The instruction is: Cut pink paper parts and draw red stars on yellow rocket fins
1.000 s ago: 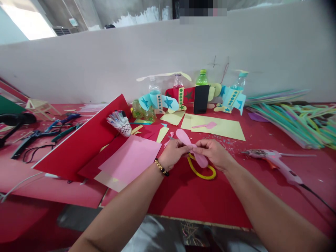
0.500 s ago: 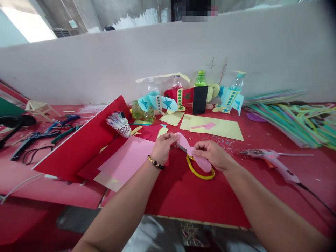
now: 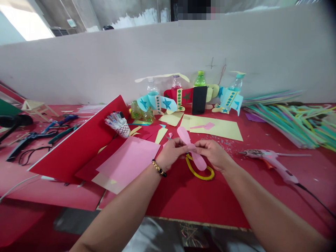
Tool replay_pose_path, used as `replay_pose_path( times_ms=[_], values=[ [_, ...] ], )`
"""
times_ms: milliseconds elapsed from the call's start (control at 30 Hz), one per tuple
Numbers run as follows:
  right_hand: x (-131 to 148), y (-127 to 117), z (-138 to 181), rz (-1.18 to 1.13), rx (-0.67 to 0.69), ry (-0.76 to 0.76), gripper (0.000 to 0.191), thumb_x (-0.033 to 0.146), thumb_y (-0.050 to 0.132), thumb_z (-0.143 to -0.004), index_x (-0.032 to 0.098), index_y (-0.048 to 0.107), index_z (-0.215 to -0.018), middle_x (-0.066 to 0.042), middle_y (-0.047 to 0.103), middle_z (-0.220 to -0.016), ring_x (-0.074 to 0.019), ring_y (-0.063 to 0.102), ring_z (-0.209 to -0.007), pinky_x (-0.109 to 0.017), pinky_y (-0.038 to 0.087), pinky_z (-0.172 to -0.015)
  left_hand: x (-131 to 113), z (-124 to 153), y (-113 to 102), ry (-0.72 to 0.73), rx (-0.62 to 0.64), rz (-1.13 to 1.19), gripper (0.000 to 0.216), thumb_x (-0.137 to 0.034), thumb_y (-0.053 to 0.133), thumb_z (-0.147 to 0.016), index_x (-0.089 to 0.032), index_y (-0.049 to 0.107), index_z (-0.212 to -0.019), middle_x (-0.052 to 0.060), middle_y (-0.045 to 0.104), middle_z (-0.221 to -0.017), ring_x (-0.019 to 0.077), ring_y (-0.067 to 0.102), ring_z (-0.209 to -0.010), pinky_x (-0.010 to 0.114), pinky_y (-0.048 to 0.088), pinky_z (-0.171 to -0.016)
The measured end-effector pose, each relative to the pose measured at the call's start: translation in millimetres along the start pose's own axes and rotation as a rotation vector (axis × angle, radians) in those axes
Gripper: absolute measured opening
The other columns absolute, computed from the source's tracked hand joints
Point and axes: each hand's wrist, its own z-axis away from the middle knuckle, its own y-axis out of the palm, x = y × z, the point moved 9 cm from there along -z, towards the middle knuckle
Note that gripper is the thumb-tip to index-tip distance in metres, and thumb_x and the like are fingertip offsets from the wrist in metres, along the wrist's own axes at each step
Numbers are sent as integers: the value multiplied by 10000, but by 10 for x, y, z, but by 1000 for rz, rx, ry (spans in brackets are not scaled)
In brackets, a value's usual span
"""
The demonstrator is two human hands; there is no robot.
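Note:
A pink paper propeller [image 3: 198, 161] with two rounded blades is pinched at its narrow middle between both hands. My left hand [image 3: 172, 153], with a beaded bracelet on its wrist, grips the middle from the left. From the right, my right hand [image 3: 211, 153] presses the same spot between thumb and fingers. Right below the propeller lie scissors with yellow handles [image 3: 199, 176], their blades mostly hidden behind my left hand. A small pink paper scrap [image 3: 170, 135] lies just beyond that hand.
Pink sheets [image 3: 128, 161] and a marker cup [image 3: 122, 129] stand left, by a leaning red board [image 3: 78, 150]. Decorated bottle planes [image 3: 157, 101] and a black phone [image 3: 199, 100] line the back. A hot glue gun [image 3: 273, 159] and colored straws [image 3: 286, 122] lie right.
My left hand has shifted from the propeller's upper blade to its middle, meeting my right hand. The upper blade now stands free. A pink scrap shows beyond my left hand.

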Motion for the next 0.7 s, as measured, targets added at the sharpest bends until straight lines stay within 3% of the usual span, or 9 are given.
replay_pose_path(
  times_ms=[467,700],
  values=[
    [0,41,-1,78,47,12,258,406,748,-686,165,655,-681,26,574,-619,-97,459,-562,-252,350,-556,58,-50,4,38,13,-108,401,-476,800,-646,-130,597,-645,-7,571,-584,81,496,-514,216,392,-522],
    [11,93,9,115,97,46,254,370,767,-655,162,626,-616,46,533,-554,-78,419,-517,-241,300,-519,-11,-62,-70,71,-53,-80,423,-467,803,-648,-149,535,-573,-15,556,-544,78,484,-497,219,399,-530]
  ],
)
